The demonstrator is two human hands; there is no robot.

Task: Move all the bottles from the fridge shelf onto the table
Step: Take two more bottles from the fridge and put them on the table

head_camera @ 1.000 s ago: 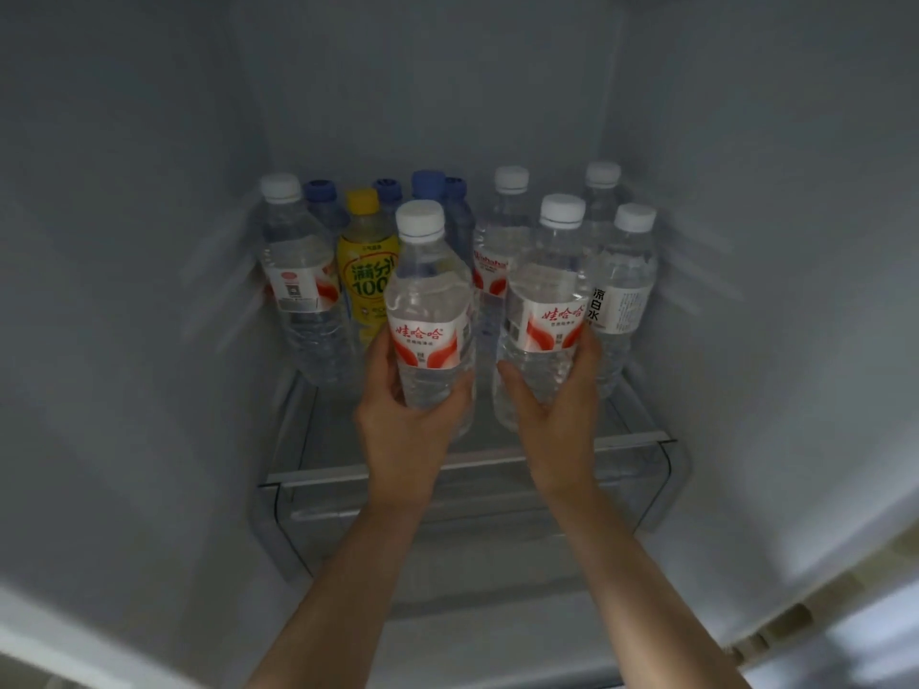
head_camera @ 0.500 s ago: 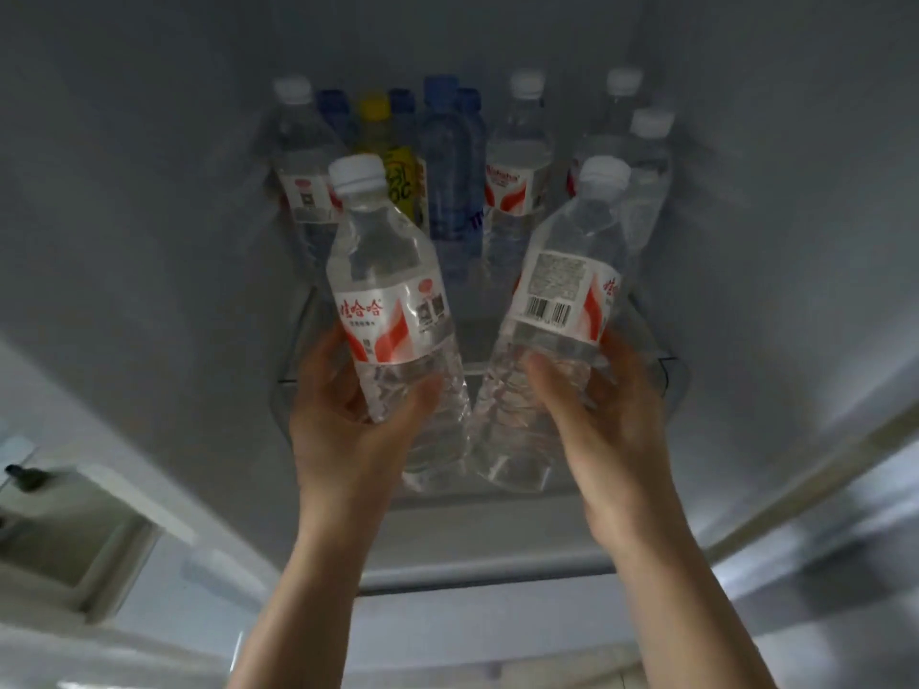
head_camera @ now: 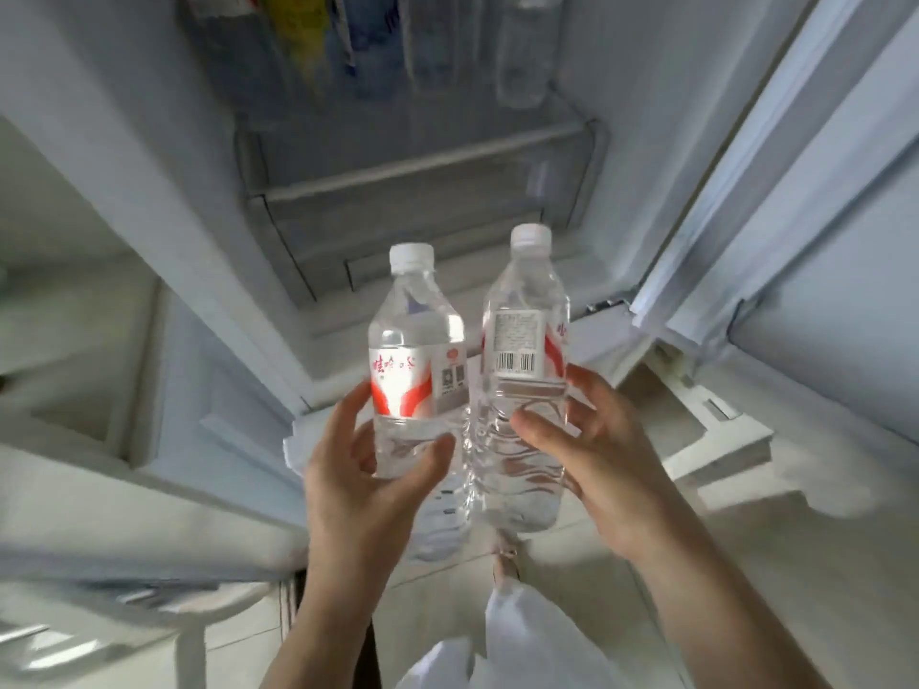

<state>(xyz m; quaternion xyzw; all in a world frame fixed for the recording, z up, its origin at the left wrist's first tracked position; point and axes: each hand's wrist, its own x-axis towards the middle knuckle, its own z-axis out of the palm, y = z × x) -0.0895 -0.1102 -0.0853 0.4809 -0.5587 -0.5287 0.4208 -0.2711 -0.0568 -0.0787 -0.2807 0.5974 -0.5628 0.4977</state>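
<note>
left hand (head_camera: 358, 469) wrapped round left bottle (head_camera: 415, 370); right hand (head_camera: 604, 464) round right bottle (head_camera: 522, 380); both clear of shelf edge (head_camera: 417, 166), bottles nearly touching.

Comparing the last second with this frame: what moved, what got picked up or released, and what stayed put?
Both water bottles came off the shelf and out of the fridge, toward the person: the left bottle in the left hand, the right bottle in the right hand. Nothing was released; both grips held throughout. The other bottles remain at the back of the shelf.
</note>
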